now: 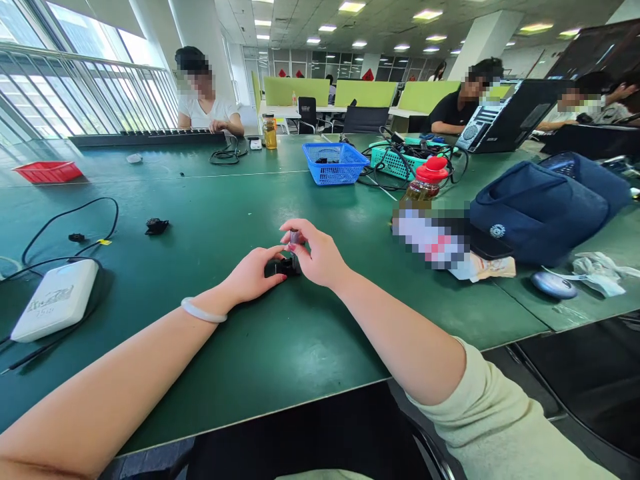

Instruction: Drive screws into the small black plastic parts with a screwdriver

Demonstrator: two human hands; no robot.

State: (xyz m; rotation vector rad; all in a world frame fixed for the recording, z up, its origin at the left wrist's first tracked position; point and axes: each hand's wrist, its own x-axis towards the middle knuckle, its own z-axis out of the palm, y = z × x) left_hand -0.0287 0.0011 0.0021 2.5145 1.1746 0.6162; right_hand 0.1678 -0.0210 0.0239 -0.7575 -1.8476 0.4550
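Note:
My left hand [255, 273] and my right hand [315, 257] meet over the green table [280, 333]. Between them sits a small black part [286, 267] that rests on the table, with my left fingers closed against it. My right thumb and fingers pinch a small grey-purple piece [295, 237] just above the black part. A pale bangle [203, 312] circles my left wrist.
Another small black part [157, 226] lies at the left, near a white box [55, 299] with black cables. A blue basket [335, 162], a red-capped bottle [425, 187], a navy bag [540, 207] and a mouse [554, 285] stand to the right. Several people sit at the far side.

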